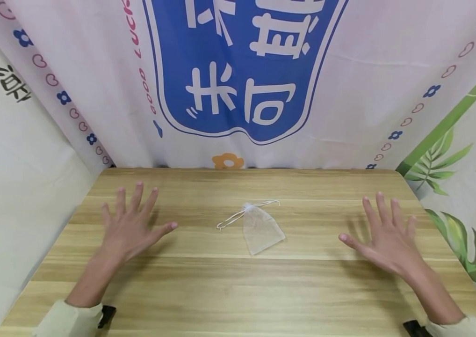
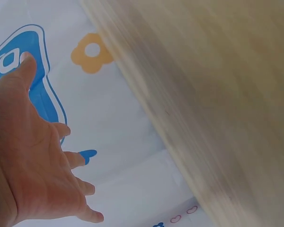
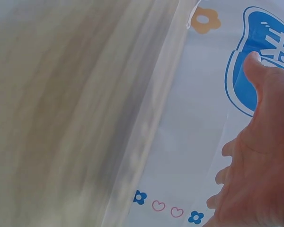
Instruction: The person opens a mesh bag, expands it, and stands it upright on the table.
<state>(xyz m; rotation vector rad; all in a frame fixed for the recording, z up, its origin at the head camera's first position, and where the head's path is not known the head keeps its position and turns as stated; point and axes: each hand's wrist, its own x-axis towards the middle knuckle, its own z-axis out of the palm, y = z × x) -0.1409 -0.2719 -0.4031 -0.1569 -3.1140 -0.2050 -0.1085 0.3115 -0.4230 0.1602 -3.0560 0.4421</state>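
A small white mesh drawstring bag (image 1: 261,229) lies flat on the wooden table, its neck gathered and its cord loops stretched out to both sides. To the left of the bag, my left hand (image 1: 130,234) hovers over the table with fingers spread, holding nothing. On the other side, my right hand (image 1: 389,241) is likewise spread above the wood and apart from the bag. Both wrist views show the palms, the left hand (image 2: 38,156) and the right hand (image 3: 262,156), with bare fingers; the bag's body is not visible in either.
The wood-grain table (image 1: 229,299) reaches back to a hanging cloth (image 1: 360,93) with a blue printed sign and flowers. Pale cloth (image 1: 19,187) hangs at the left, and leaf-patterned cloth (image 1: 465,196) at the right. Dark straps sit at both wrists.
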